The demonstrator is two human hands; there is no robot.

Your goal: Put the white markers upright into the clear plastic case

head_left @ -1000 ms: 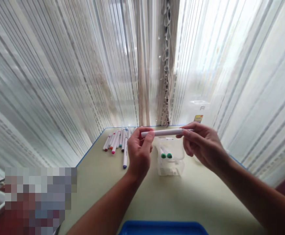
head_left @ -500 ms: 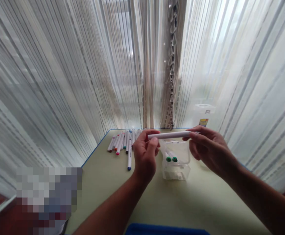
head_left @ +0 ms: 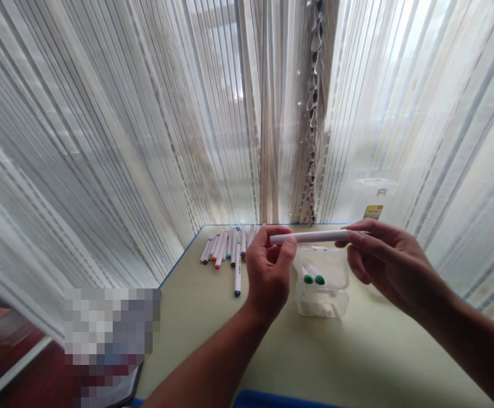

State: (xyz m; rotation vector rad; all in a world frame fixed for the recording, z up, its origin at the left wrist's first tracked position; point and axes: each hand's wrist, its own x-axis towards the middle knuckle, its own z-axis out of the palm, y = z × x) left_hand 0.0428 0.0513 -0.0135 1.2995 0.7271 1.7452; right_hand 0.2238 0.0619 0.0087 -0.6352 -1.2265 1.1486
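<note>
A white marker (head_left: 312, 236) is held level above the table, one end pinched by my left hand (head_left: 269, 272) and the other end by my right hand (head_left: 385, 263). Just below it stands a clear plastic box (head_left: 322, 283) with two green-capped markers inside. Several loose markers (head_left: 228, 249) with coloured caps lie in a row on the pale green table (head_left: 281, 340), to the left of my left hand.
Striped sheer curtains close off the table on the left, back and right. A clear lidded container with a yellow label (head_left: 372, 198) stands at the back right. A blue tray edge (head_left: 281, 399) shows at the bottom. A blurred patch covers the lower left.
The view has swung left, so hands, box and markers sit further right in the picture. Both hands keep the same hold on the white marker.
</note>
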